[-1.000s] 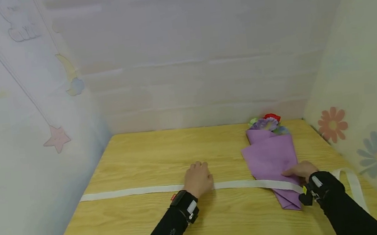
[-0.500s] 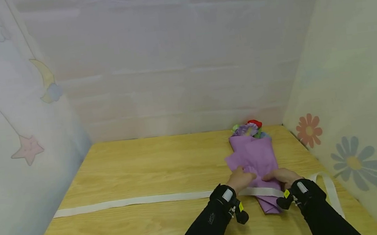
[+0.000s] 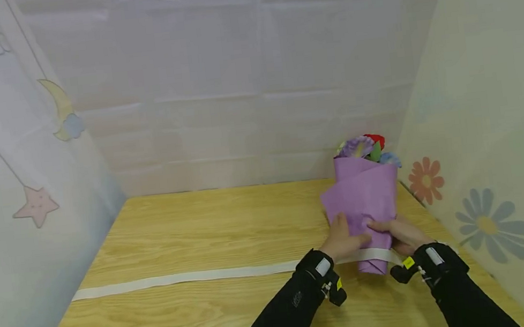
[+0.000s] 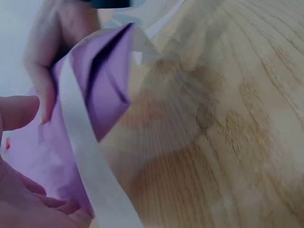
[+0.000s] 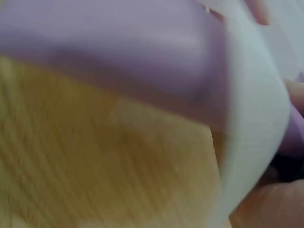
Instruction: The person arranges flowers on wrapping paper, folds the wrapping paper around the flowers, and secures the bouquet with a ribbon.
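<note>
A bouquet [image 3: 364,189] in purple wrapping, with purple, red and blue flowers at its top, is held between both hands at the table's right side. My left hand [image 3: 340,238] holds its left side low down, thumb across the front. On the right side my right hand [image 3: 403,233] grips the wrap, thumb in front and the other fingers partly hidden behind. A white ribbon [image 3: 183,279] crosses the lower wrap; the left wrist view shows the ribbon [image 4: 83,128] lying over the paper near the folded bottom end. In the right wrist view the ribbon [image 5: 256,104] bows outward, blurred.
The wooden table [image 3: 192,236] carries the ribbon's long left part, which reaches its left edge. A pale back wall [image 3: 239,133] and printed side walls [image 3: 469,107] enclose the table. The right wall stands close to the bouquet.
My left hand has come right from the ribbon to the bouquet. The bouquet has risen and shifted slightly right within the last half second, both hands moving with it. The view has also turned rightward.
</note>
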Demonstrator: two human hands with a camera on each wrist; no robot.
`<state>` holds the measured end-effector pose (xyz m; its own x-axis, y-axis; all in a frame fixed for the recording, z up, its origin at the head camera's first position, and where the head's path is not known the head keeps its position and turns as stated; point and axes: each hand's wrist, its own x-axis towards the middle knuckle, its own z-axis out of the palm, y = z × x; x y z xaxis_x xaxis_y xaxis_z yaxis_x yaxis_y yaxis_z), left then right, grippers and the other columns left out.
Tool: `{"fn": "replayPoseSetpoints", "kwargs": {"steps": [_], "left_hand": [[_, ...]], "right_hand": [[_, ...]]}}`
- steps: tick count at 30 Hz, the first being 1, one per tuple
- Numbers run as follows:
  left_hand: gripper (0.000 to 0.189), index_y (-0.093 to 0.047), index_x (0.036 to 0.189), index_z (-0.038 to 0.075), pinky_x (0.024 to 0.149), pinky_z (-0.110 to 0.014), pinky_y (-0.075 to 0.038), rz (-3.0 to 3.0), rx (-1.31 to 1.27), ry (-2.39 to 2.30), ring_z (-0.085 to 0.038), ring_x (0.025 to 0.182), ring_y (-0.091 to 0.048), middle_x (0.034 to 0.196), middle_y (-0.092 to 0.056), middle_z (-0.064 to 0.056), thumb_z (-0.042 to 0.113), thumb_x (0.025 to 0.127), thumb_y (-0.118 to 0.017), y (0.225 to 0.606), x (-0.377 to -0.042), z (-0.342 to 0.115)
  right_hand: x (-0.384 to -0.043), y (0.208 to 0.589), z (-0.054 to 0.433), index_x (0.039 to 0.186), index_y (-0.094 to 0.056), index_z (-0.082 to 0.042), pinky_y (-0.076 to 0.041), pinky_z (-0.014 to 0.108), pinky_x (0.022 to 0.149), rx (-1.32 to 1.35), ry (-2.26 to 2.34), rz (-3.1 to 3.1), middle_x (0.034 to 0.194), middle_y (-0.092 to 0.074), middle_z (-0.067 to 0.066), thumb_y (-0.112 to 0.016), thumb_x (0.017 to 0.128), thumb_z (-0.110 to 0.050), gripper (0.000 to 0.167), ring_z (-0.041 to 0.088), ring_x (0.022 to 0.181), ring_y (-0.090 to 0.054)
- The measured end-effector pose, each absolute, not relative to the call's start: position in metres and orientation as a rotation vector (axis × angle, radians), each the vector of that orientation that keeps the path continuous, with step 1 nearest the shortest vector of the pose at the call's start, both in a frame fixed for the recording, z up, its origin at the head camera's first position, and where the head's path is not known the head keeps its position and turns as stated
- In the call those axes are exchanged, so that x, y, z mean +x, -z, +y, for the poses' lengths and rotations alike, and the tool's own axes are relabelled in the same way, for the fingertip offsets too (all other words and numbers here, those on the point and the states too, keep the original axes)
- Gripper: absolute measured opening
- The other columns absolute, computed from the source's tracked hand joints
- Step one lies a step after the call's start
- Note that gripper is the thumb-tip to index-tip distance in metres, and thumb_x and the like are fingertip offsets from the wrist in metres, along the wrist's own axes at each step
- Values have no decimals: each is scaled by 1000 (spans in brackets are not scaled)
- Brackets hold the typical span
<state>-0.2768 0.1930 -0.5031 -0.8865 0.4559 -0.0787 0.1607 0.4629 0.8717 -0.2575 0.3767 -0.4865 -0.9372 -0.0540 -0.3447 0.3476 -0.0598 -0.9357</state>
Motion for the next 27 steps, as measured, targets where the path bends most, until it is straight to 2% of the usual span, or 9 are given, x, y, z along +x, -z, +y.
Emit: {"fn": "replayPoseSetpoints", "kwargs": {"steps": [4, 6, 8, 11, 15, 18, 21, 27], "left_hand": [[86, -8, 161, -3, 122, -33, -15, 2525, 782, -1196, -28, 155, -5, 168, -6, -21, 46, 104, -49, 497, -276, 194], [82, -4, 161, -2, 123, -33, -13, 2549, 853, -1151, -28, 156, 1, 168, 0, -21, 47, 107, -40, 492, -280, 192], [81, -4, 161, -2, 123, -33, -12, 2557, 899, -1147, -29, 156, 2, 168, 1, -22, 47, 108, -39, 487, -287, 188], [83, -6, 161, -3, 122, -32, -13, 2514, 925, -1224, -27, 155, -2, 168, -2, -23, 45, 106, -46, 478, -298, 182], [92, -7, 162, 1, 120, -30, -22, 2243, 850, -1575, -21, 152, -20, 167, -17, -16, 32, 98, -66, 468, -311, 175], [96, -10, 163, 6, 115, -32, -33, 1983, 724, -1837, -21, 145, -36, 161, -33, -12, 19, 92, -73, 460, -317, 171], [87, -19, 162, 6, 109, -34, -42, 1813, 652, -1938, -23, 138, -48, 154, -46, -13, 11, 92, -71, 451, -321, 168], [71, -33, 157, 2, 100, -32, -49, 1672, 596, -2025, -22, 120, -62, 139, -61, -17, 5, 94, -66, 428, -334, 155]], "right_hand": [[-261, 472, 376, 144, -24, -11, -53, 30, 93, 226, 2242, 1849, 128, -47, -1, -57, 105, -12, 51, 8, 107, -61], [-266, 466, 375, 146, -22, -15, -52, 29, 96, 182, 2317, 1810, 134, -41, -1, -56, 105, -11, 53, 7, 111, -59], [-271, 461, 373, 144, -24, -18, -51, 27, 96, 155, 2387, 1768, 136, -40, -2, -55, 105, -10, 51, 6, 113, -58], [-278, 456, 371, 141, -28, -20, -49, 24, 97, 119, 2465, 1680, 136, -42, -4, -52, 106, -8, 45, 6, 116, -57], [-282, 452, 365, 137, -30, -20, -50, 26, 96, 113, 2497, 1608, 133, -44, -4, -52, 106, -8, 40, 7, 114, -58], [-284, 445, 362, 135, -30, -21, -50, 26, 96, 97, 2488, 1645, 131, -44, -4, -53, 105, -8, 39, 8, 114, -57], [-286, 434, 361, 134, -32, -22, -50, 25, 95, 80, 2537, 1675, 132, -42, -4, -55, 104, -6, 41, 8, 115, -55], [-297, 409, 350, 136, -35, -20, -51, 26, 93, -15, 2484, 1740, 132, -44, -3, -56, 103, -5, 42, 11, 115, -55]]}}
